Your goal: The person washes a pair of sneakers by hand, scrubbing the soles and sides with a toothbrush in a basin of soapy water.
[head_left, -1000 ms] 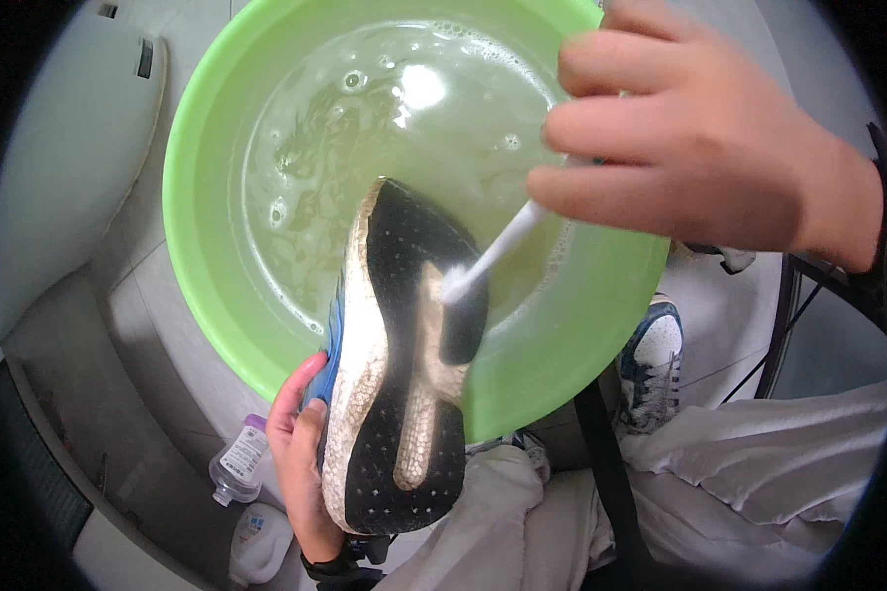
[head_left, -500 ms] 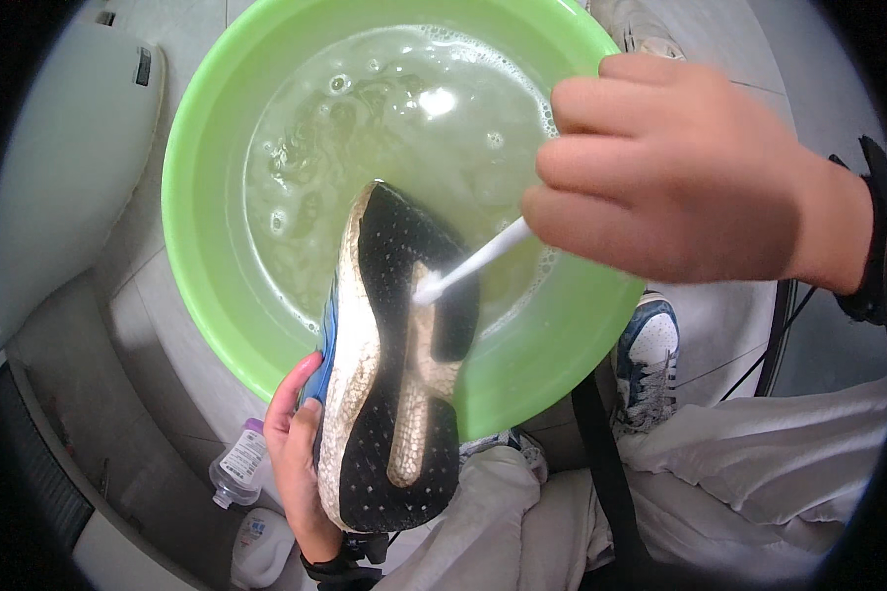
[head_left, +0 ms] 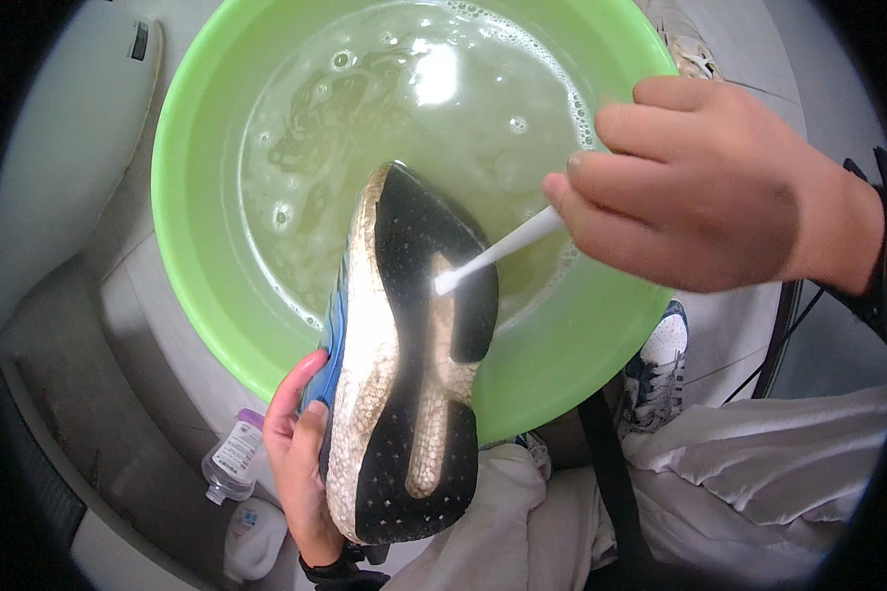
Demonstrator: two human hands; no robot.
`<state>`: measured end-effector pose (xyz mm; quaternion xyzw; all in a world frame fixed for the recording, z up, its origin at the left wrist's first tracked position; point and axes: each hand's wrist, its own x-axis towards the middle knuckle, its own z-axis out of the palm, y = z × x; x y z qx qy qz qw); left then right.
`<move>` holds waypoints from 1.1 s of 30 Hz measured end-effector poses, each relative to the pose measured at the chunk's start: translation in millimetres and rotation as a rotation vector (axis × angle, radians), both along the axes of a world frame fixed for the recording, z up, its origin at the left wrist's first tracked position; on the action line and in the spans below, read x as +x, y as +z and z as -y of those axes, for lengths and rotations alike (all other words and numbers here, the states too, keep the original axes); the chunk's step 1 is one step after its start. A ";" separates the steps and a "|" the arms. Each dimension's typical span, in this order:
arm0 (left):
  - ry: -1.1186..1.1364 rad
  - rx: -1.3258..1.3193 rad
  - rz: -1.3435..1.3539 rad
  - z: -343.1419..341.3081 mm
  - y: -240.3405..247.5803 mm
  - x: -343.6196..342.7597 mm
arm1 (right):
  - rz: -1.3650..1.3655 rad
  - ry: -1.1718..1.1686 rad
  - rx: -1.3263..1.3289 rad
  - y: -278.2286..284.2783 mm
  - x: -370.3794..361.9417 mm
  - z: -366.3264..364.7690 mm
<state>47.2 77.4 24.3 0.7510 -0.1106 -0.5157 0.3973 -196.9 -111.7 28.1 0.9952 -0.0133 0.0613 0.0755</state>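
A blue running shoe (head_left: 365, 443) is tilted sole-up over the near rim of a green basin (head_left: 202, 286). Its sole is black with dotted texture, and a long pale, stained groove runs down the middle. My left hand (head_left: 301, 453) grips the shoe's side near the heel, thumb and fingers on the blue upper. In my closed right hand (head_left: 690, 187) is a slim white-handled brush (head_left: 508, 243), its white head touching the groove toward the toe end. The bristles are hidden. Cloudy, sudsy water (head_left: 335, 167) fills much of the basin.
A clear bottle with a purple base (head_left: 235, 455) and a white bottle (head_left: 254, 540) lie on the tiled floor at lower left. White fixtures (head_left: 69, 128) curve along the left. My shoe (head_left: 660, 360) is right of the basin; another dirty shoe (head_left: 690, 49) lies beyond.
The brush has shifted slightly on the groove, with my right hand a little farther right. The shoe sits slightly more to the right in view. Both grips are unchanged.
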 end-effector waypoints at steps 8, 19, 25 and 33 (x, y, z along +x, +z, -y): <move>-0.003 0.049 -0.077 7.0 6.6 -1.5 | -0.419 -0.353 0.372 19.9 20.0 -8.5; -0.015 0.036 -0.053 2.3 2.8 1.3 | -0.898 -0.564 0.878 21.3 24.0 13.1; -0.003 -0.001 -0.033 1.1 3.8 -3.7 | -0.285 -0.063 0.131 18.1 -15.0 -12.8; -0.028 0.009 0.041 3.9 -0.1 -10.8 | -0.272 -0.315 0.674 24.1 -23.2 -39.6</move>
